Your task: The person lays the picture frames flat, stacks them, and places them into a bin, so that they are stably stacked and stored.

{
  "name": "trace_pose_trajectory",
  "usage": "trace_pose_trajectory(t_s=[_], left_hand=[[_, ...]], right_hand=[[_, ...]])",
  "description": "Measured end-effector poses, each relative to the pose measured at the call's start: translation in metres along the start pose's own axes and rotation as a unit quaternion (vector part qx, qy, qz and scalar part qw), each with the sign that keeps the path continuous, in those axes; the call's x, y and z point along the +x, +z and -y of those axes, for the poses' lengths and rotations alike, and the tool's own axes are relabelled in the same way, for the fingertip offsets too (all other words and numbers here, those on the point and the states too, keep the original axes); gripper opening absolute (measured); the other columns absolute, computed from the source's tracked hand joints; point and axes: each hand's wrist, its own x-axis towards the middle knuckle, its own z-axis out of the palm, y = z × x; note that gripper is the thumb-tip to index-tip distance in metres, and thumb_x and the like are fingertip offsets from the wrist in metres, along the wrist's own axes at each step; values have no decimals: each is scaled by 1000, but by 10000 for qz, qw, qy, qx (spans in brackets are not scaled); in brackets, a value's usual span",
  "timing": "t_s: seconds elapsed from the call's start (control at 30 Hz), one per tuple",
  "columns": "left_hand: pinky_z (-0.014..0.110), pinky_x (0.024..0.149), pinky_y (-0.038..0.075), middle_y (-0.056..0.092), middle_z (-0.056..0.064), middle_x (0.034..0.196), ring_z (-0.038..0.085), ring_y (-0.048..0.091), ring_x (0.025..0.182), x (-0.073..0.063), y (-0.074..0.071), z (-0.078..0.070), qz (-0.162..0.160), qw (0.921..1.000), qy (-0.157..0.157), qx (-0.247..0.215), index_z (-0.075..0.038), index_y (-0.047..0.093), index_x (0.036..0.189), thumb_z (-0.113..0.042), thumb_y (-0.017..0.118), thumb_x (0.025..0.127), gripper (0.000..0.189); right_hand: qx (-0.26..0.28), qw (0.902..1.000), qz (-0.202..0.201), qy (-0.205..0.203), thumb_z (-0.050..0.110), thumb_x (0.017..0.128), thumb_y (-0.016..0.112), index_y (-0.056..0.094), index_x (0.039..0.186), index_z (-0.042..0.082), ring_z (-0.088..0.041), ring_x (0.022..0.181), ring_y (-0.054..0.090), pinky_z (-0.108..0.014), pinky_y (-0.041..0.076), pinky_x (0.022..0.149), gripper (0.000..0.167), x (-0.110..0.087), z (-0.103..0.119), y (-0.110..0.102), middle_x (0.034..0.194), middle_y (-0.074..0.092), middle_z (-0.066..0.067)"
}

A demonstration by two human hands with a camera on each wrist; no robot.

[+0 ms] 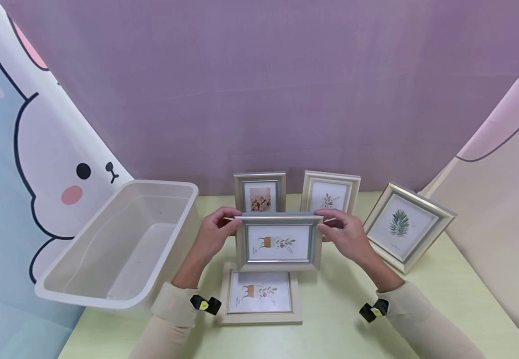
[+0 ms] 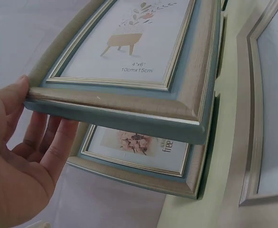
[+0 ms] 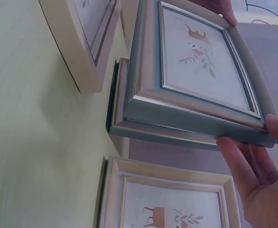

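Observation:
Both hands hold up a picture frame [image 1: 279, 242] with a blue-grey inner border, turned sideways so its plant print lies on its side. My left hand [image 1: 214, 232] pinches its upper left corner, thumb on the front and fingers behind, as the left wrist view also shows. At the upper right corner my right hand [image 1: 344, 234] grips it the same way. Below it in the head view, a pale wooden picture frame [image 1: 297, 299] with a similar print lies on the table. Behind the held one stands a blue-grey frame [image 1: 282, 187] with a flower photo, its lower part hidden.
A pale picture frame [image 1: 354, 192] stands at the back, right of the flower photo. Farther right, a frame with a green leaf print [image 1: 399, 223] leans at an angle. On the left sits a large whitish plastic bin [image 1: 187, 212]. A purple cloth [image 1: 277, 89] hangs behind the light green table [image 1: 336, 319].

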Motion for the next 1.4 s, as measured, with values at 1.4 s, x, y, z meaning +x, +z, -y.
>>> trace_pose_trajectory(t_s=[1.4], left_hand=[[29,64,54,59,-1,82,12,58,67,-34,-24,56,-181,9754,-2141,493,-3,66,117,-20,63,100,24]], right_hand=[[640,9698,885,2181,10,97,68,56,131,-3,-20,81,72,-42,63,65,38,-20,-36,60,105,66,-18]])
